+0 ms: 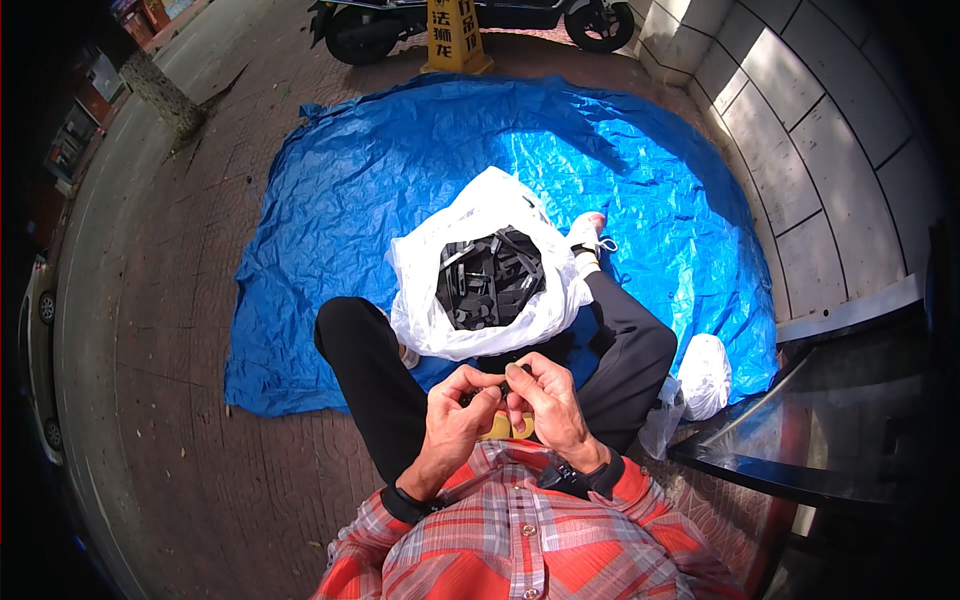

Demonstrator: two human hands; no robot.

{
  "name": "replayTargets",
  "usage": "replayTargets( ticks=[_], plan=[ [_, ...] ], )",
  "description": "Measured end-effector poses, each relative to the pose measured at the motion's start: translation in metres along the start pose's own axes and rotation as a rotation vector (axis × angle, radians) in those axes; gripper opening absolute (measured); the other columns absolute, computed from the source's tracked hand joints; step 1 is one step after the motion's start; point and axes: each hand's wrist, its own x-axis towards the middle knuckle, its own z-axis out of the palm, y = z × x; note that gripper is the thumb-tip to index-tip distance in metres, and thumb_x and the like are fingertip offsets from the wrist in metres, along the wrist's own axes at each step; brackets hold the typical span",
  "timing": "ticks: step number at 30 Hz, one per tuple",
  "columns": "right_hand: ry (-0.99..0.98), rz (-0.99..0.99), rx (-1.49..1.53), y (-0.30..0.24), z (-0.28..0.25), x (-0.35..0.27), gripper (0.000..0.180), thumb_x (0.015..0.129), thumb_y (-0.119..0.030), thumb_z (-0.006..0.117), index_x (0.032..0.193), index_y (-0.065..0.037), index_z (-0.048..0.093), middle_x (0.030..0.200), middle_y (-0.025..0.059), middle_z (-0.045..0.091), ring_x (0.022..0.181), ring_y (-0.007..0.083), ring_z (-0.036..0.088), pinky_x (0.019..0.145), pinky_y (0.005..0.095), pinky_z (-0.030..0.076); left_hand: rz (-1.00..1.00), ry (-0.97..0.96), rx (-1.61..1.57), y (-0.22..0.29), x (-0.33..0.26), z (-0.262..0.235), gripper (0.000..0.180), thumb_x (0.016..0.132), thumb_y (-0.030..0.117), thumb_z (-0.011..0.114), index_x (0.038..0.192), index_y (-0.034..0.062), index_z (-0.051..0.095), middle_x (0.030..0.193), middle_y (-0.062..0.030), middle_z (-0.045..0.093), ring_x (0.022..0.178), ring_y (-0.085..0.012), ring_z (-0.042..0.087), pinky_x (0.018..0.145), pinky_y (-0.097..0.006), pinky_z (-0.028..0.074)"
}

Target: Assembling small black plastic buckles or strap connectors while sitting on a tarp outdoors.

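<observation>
My left hand (pixel 461 410) and my right hand (pixel 546 398) meet in front of my lap, fingers pinched together. Between their fingertips is a small black piece (pixel 504 385), mostly covered, so its kind cannot be made out. The left fingers are curled around part of it, and the right thumb and forefinger press on its other end. Just beyond the hands, between my legs, a white plastic bag (pixel 420 270) stands with its mouth rolled wide. Inside lie many flat black plastic pieces (pixel 490 280), heaped loosely.
A wrinkled blue tarp (pixel 340 210) covers the brick pavement under the bag. To the right sit a tied white bag (pixel 705 375) and a dark glass-like panel (pixel 790 440). A tiled wall (pixel 800 180) bounds the right. Beyond stand a yellow sign (pixel 455 40) and a parked scooter (pixel 360 35).
</observation>
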Motion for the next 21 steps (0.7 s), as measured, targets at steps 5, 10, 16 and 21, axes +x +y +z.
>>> replayTargets(
  ticks=[5,10,16,21],
  plan=[
    [-0.035,0.054,0.171,0.002,-0.003,0.001,0.017,0.088,-0.019,0.055,0.082,-0.003,0.051,0.058,0.0030,0.051,0.044,0.0098,0.049,0.039,0.0220,0.039,-0.021,-0.020,0.026,0.006,-0.003,0.000,0.009,0.082,0.003,0.055,0.090,0.0002,0.056,0.062,0.0005,0.050,0.049,-0.0022,0.036,0.043,-0.018,0.027],
    [-0.027,0.134,0.275,-0.001,-0.001,-0.001,0.017,0.088,-0.019,0.055,0.082,-0.003,0.051,0.057,0.0048,0.051,0.043,0.0122,0.049,0.039,0.0232,0.039,-0.024,-0.025,0.012,0.006,-0.005,0.000,0.008,0.082,0.003,0.054,0.089,0.0007,0.056,0.061,0.0010,0.049,0.047,-0.0017,0.034,0.042,-0.018,0.025],
    [-0.023,0.105,0.246,-0.003,0.000,-0.004,0.017,0.088,-0.018,0.054,0.081,-0.003,0.051,0.057,0.0048,0.052,0.043,0.0122,0.050,0.038,0.0234,0.039,-0.009,-0.027,0.006,0.005,-0.006,0.001,0.007,0.082,0.002,0.055,0.088,0.0011,0.057,0.059,0.0024,0.049,0.045,-0.0007,0.035,0.041,-0.018,0.026],
    [-0.013,-0.012,-0.001,-0.008,0.003,-0.011,0.018,0.088,-0.018,0.054,0.081,-0.002,0.052,0.059,0.0029,0.053,0.046,0.0095,0.051,0.040,0.0224,0.041,0.002,-0.034,0.051,0.008,-0.008,0.003,0.006,0.081,0.001,0.054,0.087,0.0008,0.056,0.061,0.0020,0.049,0.046,-0.0003,0.036,0.040,-0.017,0.026]
  ],
)
